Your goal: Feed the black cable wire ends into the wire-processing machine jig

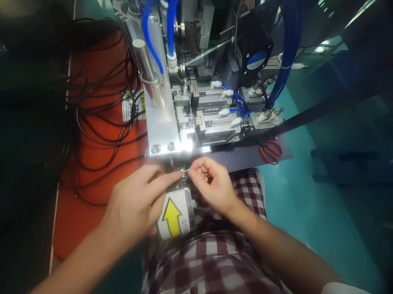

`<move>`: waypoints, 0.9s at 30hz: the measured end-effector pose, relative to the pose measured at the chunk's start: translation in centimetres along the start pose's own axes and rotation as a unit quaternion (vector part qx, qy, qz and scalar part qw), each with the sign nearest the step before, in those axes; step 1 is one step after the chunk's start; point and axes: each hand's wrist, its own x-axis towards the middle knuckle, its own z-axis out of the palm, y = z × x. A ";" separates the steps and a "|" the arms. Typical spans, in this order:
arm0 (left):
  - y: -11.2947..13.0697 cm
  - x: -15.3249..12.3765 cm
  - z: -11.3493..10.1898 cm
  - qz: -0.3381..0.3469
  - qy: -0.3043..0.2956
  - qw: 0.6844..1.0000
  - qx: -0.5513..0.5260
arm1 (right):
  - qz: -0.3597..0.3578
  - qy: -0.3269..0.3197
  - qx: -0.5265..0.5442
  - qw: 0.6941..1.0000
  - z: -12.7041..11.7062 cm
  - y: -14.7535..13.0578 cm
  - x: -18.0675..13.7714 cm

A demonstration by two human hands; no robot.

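Note:
My right hand (212,183) is closed, with thumb and forefinger pinching a thin, small metallic piece (188,170) whose kind I cannot make out. From the other side, my left hand (136,196) stretches its forefinger to a small metal fixture (183,174), its tip close to the pinched piece. The left thumb is mostly hidden beside a white housing (176,216) marked with a yellow arrow. Just beyond both hands lies the bright metal edge of the machine plate (164,138).
Pneumatic cylinders (214,117) with blue tubes stand on the machine ahead. Black cables (114,138) lie over the orange surface (77,219) at left. Red-handled snips (271,152) rest on a dark mat (242,158) at right. A metal post (144,69) rises from the plate.

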 end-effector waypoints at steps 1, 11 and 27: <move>0.0 0.0 0.0 0.001 0.002 1.000 0.001 | 0.003 -0.002 0.004 1.000 0.1 0.0 0.0; 0.0 -0.2 0.2 -0.004 0.001 1.000 0.004 | 0.022 -0.023 0.018 0.999 0.1 -0.2 -0.1; 0.1 -0.1 0.2 0.002 0.004 1.000 0.007 | 0.032 -0.028 0.008 0.999 -0.3 -0.3 0.0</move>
